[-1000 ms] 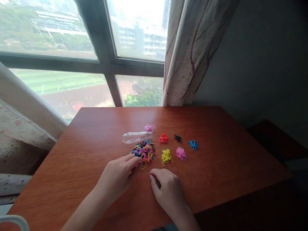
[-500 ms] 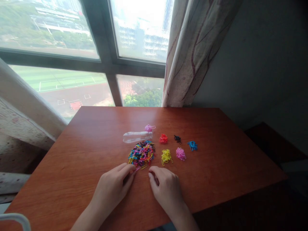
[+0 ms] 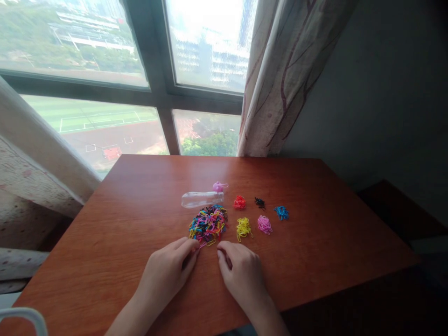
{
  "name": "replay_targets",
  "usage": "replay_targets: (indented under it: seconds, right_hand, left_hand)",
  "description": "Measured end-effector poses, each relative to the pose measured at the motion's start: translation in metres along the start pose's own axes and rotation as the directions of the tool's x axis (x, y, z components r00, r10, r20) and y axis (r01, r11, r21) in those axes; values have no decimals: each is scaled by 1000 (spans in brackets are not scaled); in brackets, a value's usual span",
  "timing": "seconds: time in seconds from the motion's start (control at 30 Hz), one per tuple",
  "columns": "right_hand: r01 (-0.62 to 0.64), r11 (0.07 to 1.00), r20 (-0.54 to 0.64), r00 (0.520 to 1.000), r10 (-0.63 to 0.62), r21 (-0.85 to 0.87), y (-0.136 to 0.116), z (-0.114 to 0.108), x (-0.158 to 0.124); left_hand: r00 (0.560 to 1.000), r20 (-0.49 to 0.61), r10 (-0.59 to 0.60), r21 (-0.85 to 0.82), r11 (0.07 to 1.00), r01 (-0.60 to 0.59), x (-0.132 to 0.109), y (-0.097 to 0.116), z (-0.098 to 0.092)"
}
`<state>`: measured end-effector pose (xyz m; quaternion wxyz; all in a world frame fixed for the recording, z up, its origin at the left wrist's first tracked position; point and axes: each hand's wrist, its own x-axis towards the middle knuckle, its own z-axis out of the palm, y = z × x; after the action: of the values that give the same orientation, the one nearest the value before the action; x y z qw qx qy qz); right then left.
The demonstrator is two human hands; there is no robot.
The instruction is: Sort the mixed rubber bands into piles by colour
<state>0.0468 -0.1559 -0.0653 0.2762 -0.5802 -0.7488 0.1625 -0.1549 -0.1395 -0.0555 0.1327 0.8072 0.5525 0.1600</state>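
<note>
A mixed heap of small coloured safety pins [image 3: 209, 223], bulb-shaped as far as I can tell, lies in front of my hands. My left hand [image 3: 171, 266] rests on the table at its near left side, thumb and forefinger pinched together. A pink safety pin [image 3: 203, 244] lies right at those fingertips; whether they grip it is unclear. My right hand [image 3: 243, 268] is also closed in a pinch, just right of the heap's near edge. What its fingers hold, if anything, is hidden. Beside the heap sit sorted piles: yellow [image 3: 244, 228], pink [image 3: 264, 224], red [image 3: 239, 202], black [image 3: 260, 203] and blue [image 3: 281, 213].
Behind the heap a clear plastic bottle [image 3: 199, 199] lies on its side, with a pink cap [image 3: 217, 186] by its mouth. The brown wooden table [image 3: 122, 224] reaches to the window. A white curved bar [image 3: 26, 315] shows at the lower left.
The whole view has shifted slightly, so everything appears a little further right. Both hands keep nearly the same pinched pose beside the heap, and the piles look the same.
</note>
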Motion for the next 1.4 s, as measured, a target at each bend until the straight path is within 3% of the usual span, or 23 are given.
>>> replay_targets:
  seconds: [0.43, 0.67, 1.03, 1.4]
  right_hand:
    - [6, 999, 4, 1000, -6, 34, 1, -1, 0]
    - [16, 1000, -1, 1000, -16, 15, 2, -1, -1]
    - [8, 999, 10, 1000, -8, 46, 1, -1, -2]
    - [54, 997, 76, 995, -58, 48, 0, -6, -1]
  left_hand:
    - [1000, -7, 5, -2, 1000, -5, 0, 0, 0]
    - [995, -84, -52, -35, 998, 49, -1, 2, -3]
    - [999, 3, 36, -28, 999, -36, -2, -2, -1]
    - [984, 100, 145, -42, 989, -141, 2, 10, 3]
